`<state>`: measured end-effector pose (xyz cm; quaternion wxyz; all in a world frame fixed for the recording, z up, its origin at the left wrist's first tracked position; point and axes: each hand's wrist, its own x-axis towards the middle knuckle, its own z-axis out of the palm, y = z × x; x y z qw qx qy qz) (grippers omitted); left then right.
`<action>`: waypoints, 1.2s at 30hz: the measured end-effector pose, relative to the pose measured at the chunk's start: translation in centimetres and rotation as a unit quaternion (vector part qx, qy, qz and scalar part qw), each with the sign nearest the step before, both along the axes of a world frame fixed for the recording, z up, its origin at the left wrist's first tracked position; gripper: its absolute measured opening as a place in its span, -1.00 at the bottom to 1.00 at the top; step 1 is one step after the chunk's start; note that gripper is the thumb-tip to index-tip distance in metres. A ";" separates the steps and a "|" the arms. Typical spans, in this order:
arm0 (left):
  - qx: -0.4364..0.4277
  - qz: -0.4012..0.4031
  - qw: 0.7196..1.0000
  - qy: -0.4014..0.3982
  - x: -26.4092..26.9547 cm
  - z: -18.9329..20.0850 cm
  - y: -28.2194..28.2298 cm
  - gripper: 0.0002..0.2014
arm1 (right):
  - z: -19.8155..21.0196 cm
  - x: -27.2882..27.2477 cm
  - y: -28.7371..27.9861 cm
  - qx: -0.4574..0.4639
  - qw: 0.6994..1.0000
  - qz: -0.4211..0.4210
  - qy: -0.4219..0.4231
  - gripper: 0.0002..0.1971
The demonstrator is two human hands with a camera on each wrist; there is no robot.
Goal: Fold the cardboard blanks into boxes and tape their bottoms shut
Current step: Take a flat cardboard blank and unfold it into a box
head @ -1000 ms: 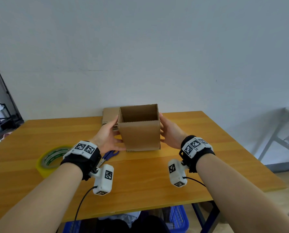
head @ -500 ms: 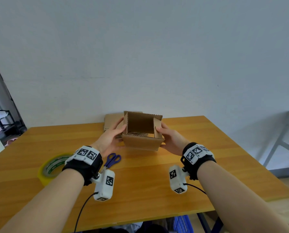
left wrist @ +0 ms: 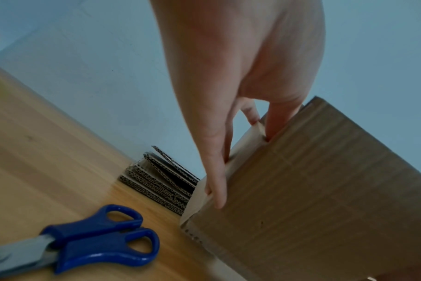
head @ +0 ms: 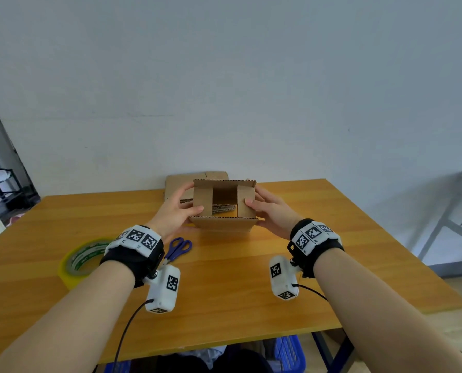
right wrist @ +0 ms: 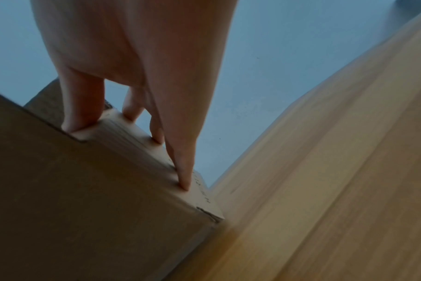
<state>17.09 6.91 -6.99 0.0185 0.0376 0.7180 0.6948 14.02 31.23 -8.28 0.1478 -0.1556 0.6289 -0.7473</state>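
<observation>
Both hands, left hand [head: 173, 214] and right hand [head: 274, 214], grip the cardboard box [head: 224, 204] at twelve o'clock on the worktop [head: 237, 278], thumbs folding side flaps inward, fingers [left wrist: 214, 176] curled behind.

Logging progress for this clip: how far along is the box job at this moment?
Done: one blank is opened into a box. In hand: the left hand and right hand hold it tipped, thumbs pressing the two side flaps inward; the long flaps stand open. Left: close those, tape the bottom; the tape roll and scissors lie untouched, and flat blanks wait behind.
</observation>
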 end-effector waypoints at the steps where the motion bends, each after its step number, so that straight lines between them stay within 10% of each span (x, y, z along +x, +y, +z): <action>1: -0.002 -0.001 1.000 -0.001 -0.1 -0.1 0.1 -0.38 | 0.0 0.1 0.0 0.007 1.000 -0.004 0.009 -0.45; 26: 0.071 -0.034 0.997 -0.022 0.7 0.9 0.1 -0.73 | 0.4 0.5 0.3 -0.074 0.997 -0.022 -0.013 -0.61; 36: 0.077 -0.081 0.993 -0.045 1.1 0.6 -0.1 -0.24 | 0.9 0.9 0.1 -0.013 1.000 -0.007 0.001 -0.55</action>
